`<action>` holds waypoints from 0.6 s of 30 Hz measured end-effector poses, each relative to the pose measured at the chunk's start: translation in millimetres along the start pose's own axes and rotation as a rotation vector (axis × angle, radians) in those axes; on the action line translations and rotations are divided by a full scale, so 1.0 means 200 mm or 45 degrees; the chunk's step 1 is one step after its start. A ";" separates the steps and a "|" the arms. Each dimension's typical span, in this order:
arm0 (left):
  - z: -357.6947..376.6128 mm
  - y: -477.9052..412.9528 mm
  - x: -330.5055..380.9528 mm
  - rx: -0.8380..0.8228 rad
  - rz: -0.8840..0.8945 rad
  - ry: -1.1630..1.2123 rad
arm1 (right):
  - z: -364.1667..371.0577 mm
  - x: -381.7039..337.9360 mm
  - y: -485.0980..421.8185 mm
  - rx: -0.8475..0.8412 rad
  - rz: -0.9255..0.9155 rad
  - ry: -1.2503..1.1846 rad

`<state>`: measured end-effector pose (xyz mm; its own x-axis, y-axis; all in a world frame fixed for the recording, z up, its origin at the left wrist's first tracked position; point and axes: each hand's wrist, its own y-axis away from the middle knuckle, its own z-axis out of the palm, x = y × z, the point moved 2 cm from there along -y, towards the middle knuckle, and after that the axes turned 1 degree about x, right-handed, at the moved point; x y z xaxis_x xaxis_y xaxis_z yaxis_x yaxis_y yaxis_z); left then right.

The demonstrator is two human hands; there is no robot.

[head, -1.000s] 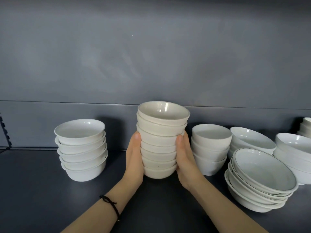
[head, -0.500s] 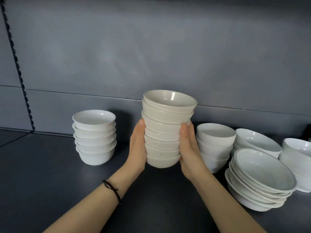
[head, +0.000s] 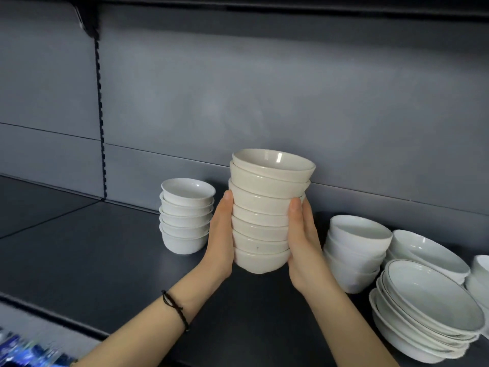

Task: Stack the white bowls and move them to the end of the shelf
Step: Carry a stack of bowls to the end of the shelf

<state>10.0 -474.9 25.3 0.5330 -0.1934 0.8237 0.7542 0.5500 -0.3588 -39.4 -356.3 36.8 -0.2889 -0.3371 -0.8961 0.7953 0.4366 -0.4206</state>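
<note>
Cream ceramic bowls form a nested stack (head: 267, 213), clasped at its sides by the left hand (head: 221, 239) and right hand (head: 304, 242), thumbs upright, over the dark grey shelf (head: 105, 247), between a small white bowl stack (head: 186, 221) and a wider white bowl stack (head: 354, 250).

**A:** Where's the tall stack of cream-white glazed ceramic bowls (head: 267, 210)?

**B:** Upright, about seven nested, top leaning slightly right, gripped between the left hand (head: 221, 239) and right hand (head: 304, 242) over the dark grey metal shelf (head: 92, 247).

**A:** Others?

**B:** A shorter stack of white ceramic bowls (head: 185, 215) stands at its 9 o'clock, and a low stack of white ceramic bowls (head: 354, 250) at 3 o'clock.
</note>
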 end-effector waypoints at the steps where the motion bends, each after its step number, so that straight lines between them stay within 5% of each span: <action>1: -0.02 0.02 0.03 0.009 0.002 0.003 | 0.03 -0.01 0.01 -0.024 -0.002 -0.006; 18: -0.95 0.26 0.79 0.330 0.153 -0.265 | 1.19 -0.11 0.21 -0.330 0.053 -0.181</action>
<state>206.8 -631.7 53.5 0.5025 0.0401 0.8636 0.5542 0.7517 -0.3574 126.8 -528.4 72.2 -0.1672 -0.4199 -0.8920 0.6369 0.6446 -0.4228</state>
